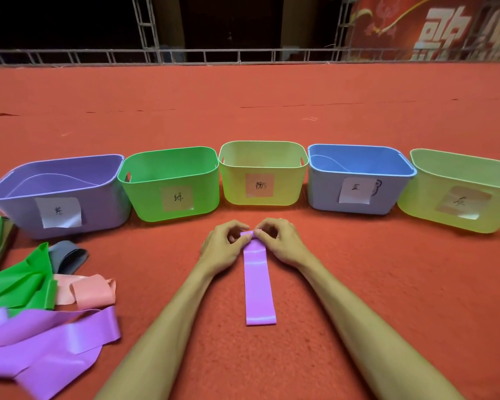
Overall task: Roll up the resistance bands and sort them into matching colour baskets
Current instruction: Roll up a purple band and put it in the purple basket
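The left hand (224, 245) and the right hand (282, 243) are pinching the far end of a purple band (259, 287), fingers curled round its first roll, while the rest of the strip is lying flat on the red carpet (358, 284) between the forearms. It is sitting just before the yellow-green basket (234, 186) (the middle of five in a row), the purple basket (104, 209) is standing at the far left, and a heap of loose bands (41, 327) is lying left of the arms.

An event stage: red carpet (243, 96), metal truss (145, 24), big red banner (451, 27).
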### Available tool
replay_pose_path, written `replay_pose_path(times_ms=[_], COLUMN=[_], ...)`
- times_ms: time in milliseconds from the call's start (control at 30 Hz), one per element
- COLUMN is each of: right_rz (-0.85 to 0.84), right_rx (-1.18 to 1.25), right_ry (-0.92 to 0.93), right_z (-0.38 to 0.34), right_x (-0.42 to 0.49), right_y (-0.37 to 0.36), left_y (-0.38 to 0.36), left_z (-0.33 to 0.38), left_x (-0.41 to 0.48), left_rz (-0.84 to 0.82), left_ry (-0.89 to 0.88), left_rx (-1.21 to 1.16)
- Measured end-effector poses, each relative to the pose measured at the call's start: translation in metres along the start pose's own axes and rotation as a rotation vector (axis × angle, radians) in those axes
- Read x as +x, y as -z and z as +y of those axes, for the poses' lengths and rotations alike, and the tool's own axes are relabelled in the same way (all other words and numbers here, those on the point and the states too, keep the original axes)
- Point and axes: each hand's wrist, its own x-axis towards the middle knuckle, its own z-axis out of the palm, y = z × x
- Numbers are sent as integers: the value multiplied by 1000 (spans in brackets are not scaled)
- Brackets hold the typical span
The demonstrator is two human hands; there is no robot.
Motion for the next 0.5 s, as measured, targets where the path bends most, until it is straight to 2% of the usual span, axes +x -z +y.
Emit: replay_pose_path(times_ms=[167, 500], right_rz=[-2, -33], right_rx=[145, 319], right_ry=[7, -13], right_z=[-1, -5], right_x=[0, -1], right_y=[1, 2], left_y=[-2, -4], left_z=[1, -16], left_x=[3, 8], left_rz=[-13, -49], left_ry=[6, -80], left_rx=[39, -156])
